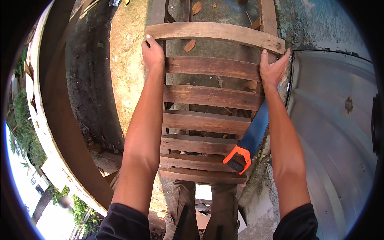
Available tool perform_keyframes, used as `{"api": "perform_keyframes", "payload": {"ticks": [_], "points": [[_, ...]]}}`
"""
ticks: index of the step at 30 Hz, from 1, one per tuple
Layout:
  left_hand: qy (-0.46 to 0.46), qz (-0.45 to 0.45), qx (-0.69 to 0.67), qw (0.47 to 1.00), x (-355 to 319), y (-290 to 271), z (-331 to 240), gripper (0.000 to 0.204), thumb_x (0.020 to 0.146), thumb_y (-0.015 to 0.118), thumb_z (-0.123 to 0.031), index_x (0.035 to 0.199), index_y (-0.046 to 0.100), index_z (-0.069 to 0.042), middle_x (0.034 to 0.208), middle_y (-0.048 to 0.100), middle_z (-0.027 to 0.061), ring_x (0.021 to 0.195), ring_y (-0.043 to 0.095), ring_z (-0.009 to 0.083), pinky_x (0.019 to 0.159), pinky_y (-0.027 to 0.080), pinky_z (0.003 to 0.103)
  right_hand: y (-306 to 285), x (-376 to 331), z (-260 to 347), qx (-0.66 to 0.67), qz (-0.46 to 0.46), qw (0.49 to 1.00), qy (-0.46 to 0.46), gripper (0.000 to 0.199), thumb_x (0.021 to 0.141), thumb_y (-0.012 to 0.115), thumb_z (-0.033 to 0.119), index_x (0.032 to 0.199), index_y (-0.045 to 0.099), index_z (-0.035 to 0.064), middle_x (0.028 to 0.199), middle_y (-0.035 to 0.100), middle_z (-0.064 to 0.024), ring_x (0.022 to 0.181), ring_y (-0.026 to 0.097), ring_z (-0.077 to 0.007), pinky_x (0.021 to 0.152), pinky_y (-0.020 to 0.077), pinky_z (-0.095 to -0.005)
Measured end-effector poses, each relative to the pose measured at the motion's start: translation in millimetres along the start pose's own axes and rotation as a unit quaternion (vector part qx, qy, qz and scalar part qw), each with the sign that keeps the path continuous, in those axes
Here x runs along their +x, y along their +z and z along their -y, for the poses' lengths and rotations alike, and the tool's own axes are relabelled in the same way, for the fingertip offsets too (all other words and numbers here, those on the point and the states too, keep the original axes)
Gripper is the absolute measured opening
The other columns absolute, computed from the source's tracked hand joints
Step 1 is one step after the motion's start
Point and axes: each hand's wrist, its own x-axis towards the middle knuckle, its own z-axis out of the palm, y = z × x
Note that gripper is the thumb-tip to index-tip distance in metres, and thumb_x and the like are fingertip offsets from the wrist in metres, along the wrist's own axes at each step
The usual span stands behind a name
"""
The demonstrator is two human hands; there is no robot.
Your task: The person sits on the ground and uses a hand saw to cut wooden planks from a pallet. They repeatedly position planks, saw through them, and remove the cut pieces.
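Bright daylight, sunlit concrete strip (127, 60), softly shaded slats (212, 96), overexposed lower left, fisheye-bent edges, black corners

The left arm (140, 136) and the right arm (287, 148) stretch forward from black sleeves (125, 221), almost straight, one on each side of the brown trousers (223, 208). Ahead of the trousers and to their left, the left hand (153, 56) is curled, thumb foremost; to their right, the right hand (275, 69) spreads thumb and finger into a V, other fingers partly hidden.
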Motion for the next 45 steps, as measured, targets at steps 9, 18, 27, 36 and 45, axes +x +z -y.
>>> {"api": "perform_keyframes", "payload": {"ticks": [9,18,27,36,45], "points": [[-0.039,-0.103,0.054,0.992,-3,13,-11,0.066,0.099,0.04,-0.064,0.125,0.063,-0.008,0.121,0.07,0.0185,0.118,0.06,0.04,0.11,0.031,0.047,9,5,-6,-0.054,0.041,0.996,0.063,0.064,0.092,0.05,0.02,0.149,0.033,-0.0064,0.14,0.052,-0.0305,0.129,0.052,-0.0424,0.111,0.034,-0.0503],[-0.049,-0.091,0.044,0.994,-10,10,-17,0.058,0.102,0.038,-0.055,0.135,0.059,-0.012,0.126,0.068,0.0184,0.119,0.059,0.0418,0.105,0.039,0.052,0,9,10,-0.045,0.066,0.988,0.131,0.071,0.086,0.054,0.012,0.152,0.03,0.0014,0.137,0.056,-0.0273,0.12,0.057,-0.0425,0.107,0.0365,-0.0494],[-0.12,-0.084,0.048,0.988,-11,10,-25,0.056,0.104,0.034,-0.053,0.139,0.057,-0.016,0.126,0.068,0.0185,0.117,0.058,0.0462,0.103,0.04,0.056,2,8,8,-0.051,0.059,0.988,0.135,0.069,0.088,0.053,0.009,0.154,0.032,0.0102,0.129,0.06,-0.0278,0.113,0.055,-0.0474,0.1,0.0406,-0.0526],[-0.083,-0.099,0.071,0.989,-6,14,-15,0.056,0.105,0.031,-0.049,0.134,0.058,-0.01,0.119,0.069,0.0237,0.111,0.059,0.0496,0.099,0.041,0.056,2,10,13,-0.054,0.048,0.99,0.125,0.067,0.088,0.053,0.012,0.152,0.033,0.0102,0.127,0.06,-0.0283,0.111,0.056,-0.0497,0.097,0.0413,-0.055],[-0.079,-0.103,0.039,0.991,-6,14,-15,0.055,0.107,0.03,-0.048,0.123,0.064,-0.009,0.11,0.071,0.0223,0.104,0.06,0.0469,0.1,0.039,0.053,1,11,17,-0.055,0.056,0.989,0.127,0.064,0.089,0.055,0.012,0.149,0.035,0.0058,0.13,0.058,-0.0297,0.114,0.056,-0.0483,0.1,0.0406,-0.0533]]}}
